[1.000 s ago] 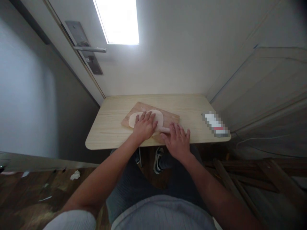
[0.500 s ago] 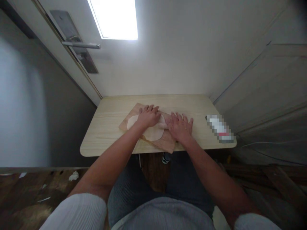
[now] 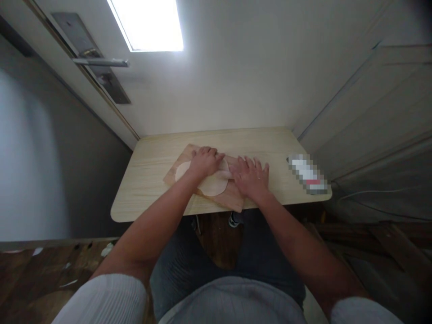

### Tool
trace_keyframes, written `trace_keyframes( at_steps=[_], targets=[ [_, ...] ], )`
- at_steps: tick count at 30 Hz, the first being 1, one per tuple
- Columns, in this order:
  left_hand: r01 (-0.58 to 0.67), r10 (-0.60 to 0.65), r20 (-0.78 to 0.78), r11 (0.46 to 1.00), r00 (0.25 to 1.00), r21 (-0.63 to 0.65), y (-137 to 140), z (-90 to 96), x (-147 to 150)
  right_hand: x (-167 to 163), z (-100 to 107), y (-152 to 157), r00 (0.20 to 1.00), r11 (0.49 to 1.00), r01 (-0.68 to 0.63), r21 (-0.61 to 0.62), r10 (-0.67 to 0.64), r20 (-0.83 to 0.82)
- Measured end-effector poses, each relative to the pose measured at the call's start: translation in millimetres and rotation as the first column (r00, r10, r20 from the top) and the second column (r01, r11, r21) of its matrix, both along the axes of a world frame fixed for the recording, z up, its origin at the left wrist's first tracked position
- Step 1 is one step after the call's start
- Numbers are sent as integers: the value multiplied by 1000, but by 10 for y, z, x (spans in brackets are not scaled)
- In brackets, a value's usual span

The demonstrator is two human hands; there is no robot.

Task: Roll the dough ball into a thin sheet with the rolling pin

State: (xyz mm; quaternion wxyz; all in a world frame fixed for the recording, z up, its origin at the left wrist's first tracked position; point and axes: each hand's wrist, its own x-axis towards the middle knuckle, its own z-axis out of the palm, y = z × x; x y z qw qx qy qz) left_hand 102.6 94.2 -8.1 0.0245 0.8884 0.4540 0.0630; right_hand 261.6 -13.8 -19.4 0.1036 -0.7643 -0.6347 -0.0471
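Note:
A thin, flat round of pale dough point(image 3: 216, 185) lies on a small wooden board point(image 3: 232, 200), which sits at an angle on the table. Across the dough runs a light rolling pin point(image 3: 224, 173); only its middle shows between my hands. Palm down, my left hand point(image 3: 205, 162) rests over the pin's left part, its fingers apart and slightly bent. My right hand point(image 3: 251, 176) presses on the pin's right end, the fingers spread and reaching forward past it. Both pin ends are hidden under my hands, and my left forearm covers part of the dough.
The pale wooden table point(image 3: 141, 166) stands against a white door with a metal handle point(image 3: 101, 62). A blurred-out phone-like object point(image 3: 308, 174) lies near the table's right end. Walls rise on both sides. My legs are under the front edge.
The view has shifted slightly, so the table and door appear a little further left. Both hands stay over the rolling pin; the left fingers look somewhat more bent.

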Motion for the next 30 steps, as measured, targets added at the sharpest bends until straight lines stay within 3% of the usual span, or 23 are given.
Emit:
trace_keyframes(
  at_steps=[6,12,21,26,30],
  targets=[
    [-241,241,76,970,968,-7,-301,-10,-32,-51,2,-239,1000,1000,-23,12,23,-12],
    [-282,281,107,959,954,-7,-441,-23,-71,-42,-20,-157,1000,1000,9,25,-9,-30],
    [-282,274,162,959,948,22,-122,30,-11,13,-2,277,998,999,48,18,-48,-40],
    [-212,210,86,977,974,12,51,75,10,76,24,547,996,995,57,-86,-63,-67],
    [-240,228,148,968,963,73,86,139,31,91,35,647,995,990,71,-124,-78,-59]
  ],
)
